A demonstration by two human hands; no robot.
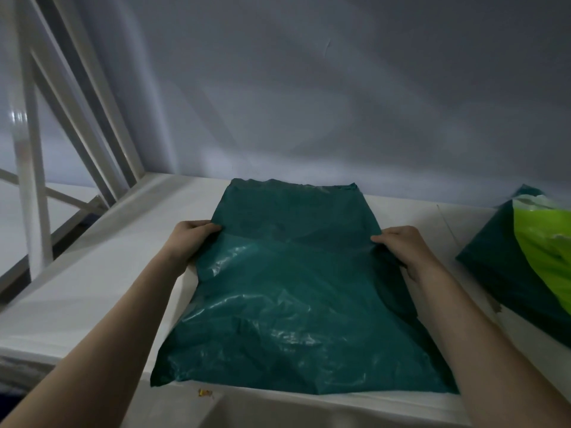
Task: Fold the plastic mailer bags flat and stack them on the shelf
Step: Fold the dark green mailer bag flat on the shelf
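A large dark green plastic mailer bag lies spread on the white shelf, its far end near the wall and its near end over the shelf's front edge. My left hand pinches the bag's left edge about halfway along. My right hand pinches the right edge at the same height. A crease runs across the bag between the two hands.
At the right side of the shelf lies another dark green mailer with a bright lime-green bag on top. A white metal frame with slanted struts rises at the left. The grey wall closes the back.
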